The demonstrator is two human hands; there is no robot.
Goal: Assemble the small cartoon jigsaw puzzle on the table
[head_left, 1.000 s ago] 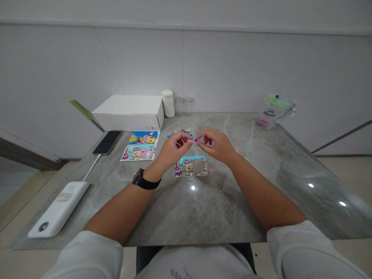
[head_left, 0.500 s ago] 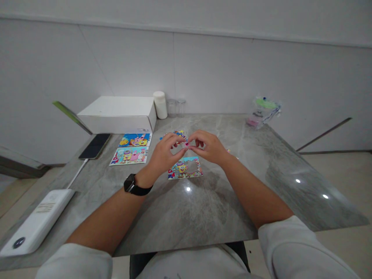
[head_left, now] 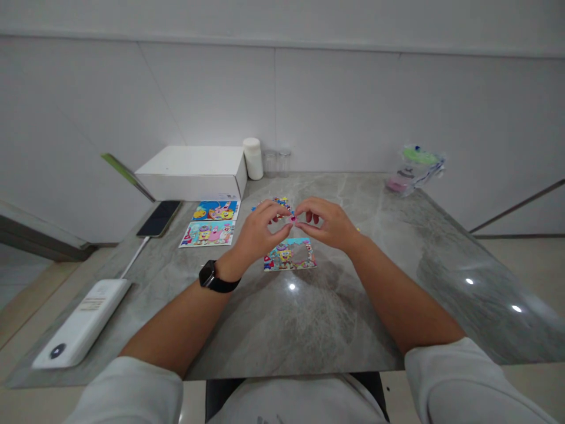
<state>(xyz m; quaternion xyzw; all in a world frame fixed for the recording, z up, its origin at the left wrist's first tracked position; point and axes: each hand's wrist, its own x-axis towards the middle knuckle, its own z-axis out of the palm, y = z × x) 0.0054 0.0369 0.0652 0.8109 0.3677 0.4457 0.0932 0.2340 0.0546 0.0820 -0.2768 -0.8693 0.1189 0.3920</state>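
Note:
Between the fingertips of both hands is a small pink puzzle piece (head_left: 293, 218), held just above the table. My left hand (head_left: 263, 228), with a black watch on its wrist, pinches it from the left. From the other side, the thumb and fingers of my right hand (head_left: 327, 225) close on it. Below the hands lies a partly assembled cartoon jigsaw puzzle (head_left: 286, 255) with a gap in its right half. Behind my fingers is a pile of loose colourful pieces (head_left: 282, 202), partly hidden.
Two cartoon picture cards (head_left: 208, 234) lie to the left, near a phone (head_left: 159, 218) cabled to a white power bank (head_left: 83, 321). Along the back stand a white box (head_left: 189, 185), a white bottle (head_left: 253, 160) and two clear glasses (head_left: 277, 163). A plastic bag (head_left: 415, 171) sits back right.
The camera view has turned slightly left, so everything appears further right. Both hands keep their pinch on the pink puzzle piece over the same spot.

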